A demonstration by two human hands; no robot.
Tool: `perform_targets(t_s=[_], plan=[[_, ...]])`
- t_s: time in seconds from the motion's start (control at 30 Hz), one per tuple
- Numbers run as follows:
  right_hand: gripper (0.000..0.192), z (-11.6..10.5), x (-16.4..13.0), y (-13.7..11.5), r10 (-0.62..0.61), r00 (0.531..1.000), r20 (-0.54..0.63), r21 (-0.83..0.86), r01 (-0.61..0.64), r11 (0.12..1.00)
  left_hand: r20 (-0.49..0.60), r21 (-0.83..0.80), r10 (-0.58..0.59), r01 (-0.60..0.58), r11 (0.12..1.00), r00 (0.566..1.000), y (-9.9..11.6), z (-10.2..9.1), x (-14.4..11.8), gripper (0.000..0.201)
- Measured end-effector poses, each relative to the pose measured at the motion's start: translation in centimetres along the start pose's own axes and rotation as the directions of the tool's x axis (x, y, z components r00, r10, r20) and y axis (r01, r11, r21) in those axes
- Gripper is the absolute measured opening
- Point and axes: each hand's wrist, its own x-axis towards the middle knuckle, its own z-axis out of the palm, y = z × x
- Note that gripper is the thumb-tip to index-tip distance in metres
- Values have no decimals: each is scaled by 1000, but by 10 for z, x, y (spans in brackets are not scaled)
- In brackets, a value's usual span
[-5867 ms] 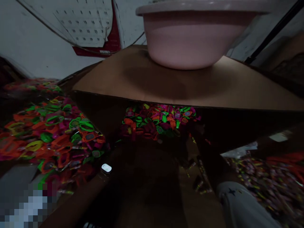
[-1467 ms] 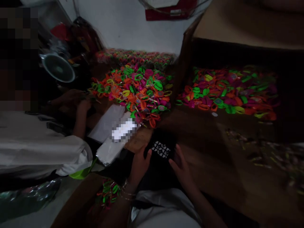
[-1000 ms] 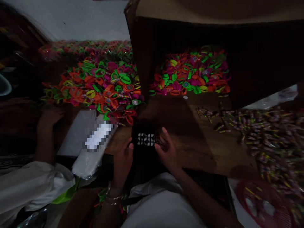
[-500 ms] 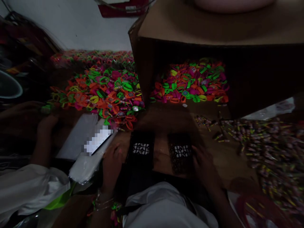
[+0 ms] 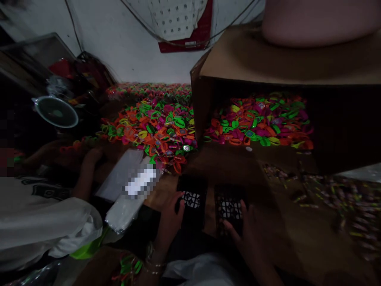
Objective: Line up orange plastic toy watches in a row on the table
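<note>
Two flat black rectangular pieces with white lattice patterns lie side by side on the wooden table. Against the side of the left black piece is my left hand, thumb and forefinger apart at its edge; I see no grip round it. My right hand holds the right black piece, with the thumb over its lower part and a finger along its right side. My other right fingers are dim and partly hidden. A narrow strip of table shows between the pieces. What the black pieces are I cannot tell.
Colourful toy watches are heaped behind, and more lie inside a cardboard box. Left of me are clear plastic sleeves and a co-worker's arm. Small striped sticks spread at right. A calendar hangs behind.
The view has shifted up and to the left. My left hand has come right to the left piece's edge. The right piece, with my right hand, has slid closer to the left one.
</note>
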Motion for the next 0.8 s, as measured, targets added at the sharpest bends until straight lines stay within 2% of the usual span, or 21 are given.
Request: perform_targets(t_s=[0.13,0.3,0.43,0.53,0.6,0.67,0.73,0.8], plan=[[70,-4,12,8,-66,993,-103,-54,60,997,-71,23,38,-37,999,997,-11,1,6,34],[60,6,35,4,-148,975,-168,-44,142,989,-134,96,87,-74,993,987,-27,-13,28,37],[58,16,49,-22,-174,982,-78,-11,174,985,-83,126,163,-152,980,983,-35,-17,35,37],[59,23,58,-36,-85,996,2,-121,85,989,-10,164,259,-254,953,966,-35,-3,29,38],[59,26,61,-39,-5,999,44,-217,15,976,60,211,341,-346,914,938,-27,14,22,39],[58,28,60,-41,26,997,71,-278,-6,961,162,277,399,-430,859,903,-9,33,15,37],[54,27,56,-41,23,998,63,-300,-3,954,272,362,400,-478,800,875,14,49,12,37],[51,22,56,-38,34,999,18,-300,-27,954,348,455,356,-488,745,867,35,61,14,41]])
